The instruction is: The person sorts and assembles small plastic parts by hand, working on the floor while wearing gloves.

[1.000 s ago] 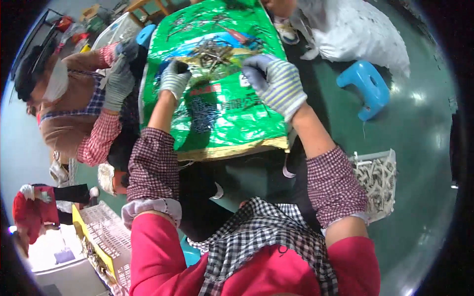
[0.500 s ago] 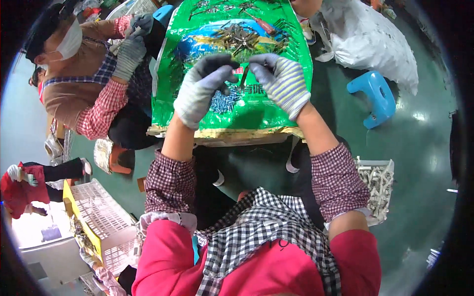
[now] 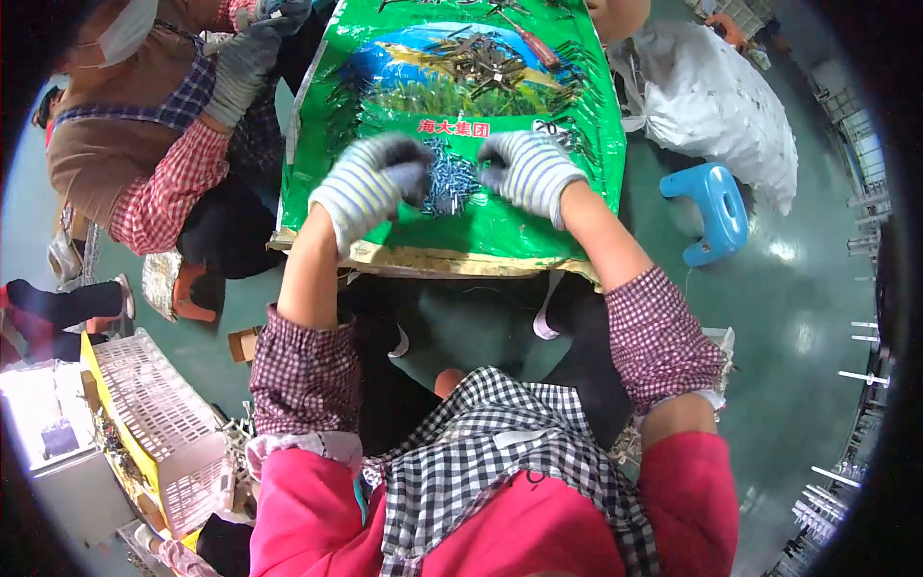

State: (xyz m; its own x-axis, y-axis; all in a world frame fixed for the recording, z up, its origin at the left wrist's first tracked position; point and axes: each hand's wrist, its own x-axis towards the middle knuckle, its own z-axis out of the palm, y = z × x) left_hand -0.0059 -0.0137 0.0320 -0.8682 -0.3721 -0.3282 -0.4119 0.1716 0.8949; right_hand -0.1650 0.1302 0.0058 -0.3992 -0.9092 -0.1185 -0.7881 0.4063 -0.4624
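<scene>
Both my hands wear grey-and-white striped gloves and are low over a green printed sack [image 3: 385,226] that covers the work table. Between them lies a small heap of short blue-grey metal pins [image 3: 444,192]. At the heap's left edge my left hand [image 3: 370,183] has its dark-tipped fingers bent inward. Just to the right of the pins is my right hand [image 3: 531,173], fingers curled and drawn together. Whatever either hand holds is hidden by the gloves. Farther off on the sack are a pile of dark, thin metal pieces [image 3: 481,60] and a screwdriver with a red handle [image 3: 540,50].
More thin dark pieces line the sack's sides. At the left a co-worker's gloved hand [image 3: 245,77] is near the table. A blue stool [image 3: 710,212] and a bulging white sack [image 3: 716,106] stand on the right. White plastic crates [image 3: 159,394] are at the lower left.
My hands have come down and moved apart, from above the sack to either side of the pins. The thin dark piece seen between them before is out of sight. The view has shifted slightly.
</scene>
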